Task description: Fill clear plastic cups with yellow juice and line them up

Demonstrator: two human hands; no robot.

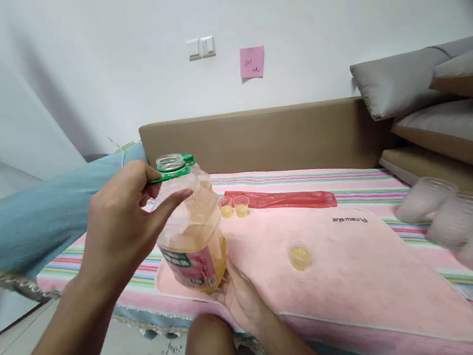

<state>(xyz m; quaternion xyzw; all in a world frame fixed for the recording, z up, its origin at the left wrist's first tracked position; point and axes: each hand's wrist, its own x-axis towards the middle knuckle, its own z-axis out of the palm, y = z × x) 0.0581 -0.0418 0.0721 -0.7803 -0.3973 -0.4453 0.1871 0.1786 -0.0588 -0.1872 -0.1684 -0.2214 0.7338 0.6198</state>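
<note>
A large clear plastic juice jug (191, 228) with an uncapped mouth, a green handle and a pink-and-green label holds yellow liquid low inside. My left hand (124, 207) is closed on its green handle, the thumb stretched along the jug's shoulder. Under the base, my right hand (241, 296) supports the jug from below at the right. Behind it stands another jug with a green cap (188, 159), mostly hidden. One clear plastic cup (300, 257) of yellow liquid sits on the pink mat, right of my right hand. Two similar cups (241, 206) stand farther back, side by side.
A pink mat (359, 283) lies on a striped bedsheet. Behind the cups stretches a flattened red plastic bag (281, 198). Stacks of clear cups (463, 217) lie on the right, below grey cushions (404, 78). A brown headboard (258, 141) runs along the wall.
</note>
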